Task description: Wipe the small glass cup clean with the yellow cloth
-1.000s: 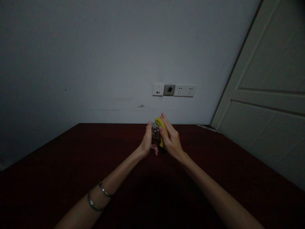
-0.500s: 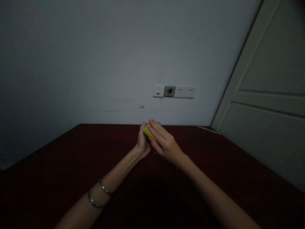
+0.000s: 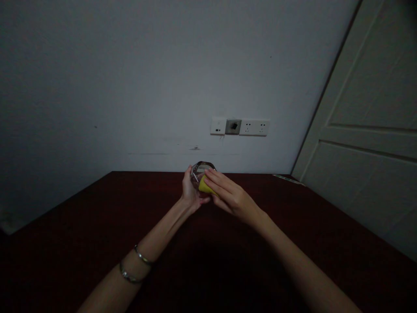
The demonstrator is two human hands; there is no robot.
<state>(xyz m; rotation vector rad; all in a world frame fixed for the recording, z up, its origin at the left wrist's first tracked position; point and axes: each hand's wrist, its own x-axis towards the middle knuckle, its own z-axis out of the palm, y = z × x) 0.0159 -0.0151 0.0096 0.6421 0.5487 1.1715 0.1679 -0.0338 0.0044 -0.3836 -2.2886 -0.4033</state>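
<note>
My left hand (image 3: pixel 189 190) holds a small clear glass bowl (image 3: pixel 195 170) with a thick, dark-looking rim, tilted so that its opening shows. The fingers curl around its left side and underside. A yellow cloth (image 3: pixel 206 186) is gripped in my right hand (image 3: pixel 230 192) and pressed against the near right part of the bowl. My right fingers lie over the cloth and hide part of it and of the bowl. Both hands are raised above the dark red table (image 3: pixel 146 195).
Behind the table stands a grey-white wall (image 3: pixel 146 87) with a row of sockets and switches (image 3: pixel 254 127). A pale panelled door (image 3: pixel 368 152) is on the right. A thin printed strip (image 3: pixel 288 179) lies at the far right table edge. Two bangles (image 3: pixel 130 274) circle my left forearm.
My right hand has slid right and down with the yellow cloth, uncovering the bowl's rim and opening. My left hand has shifted slightly left, still holding the bowl.
</note>
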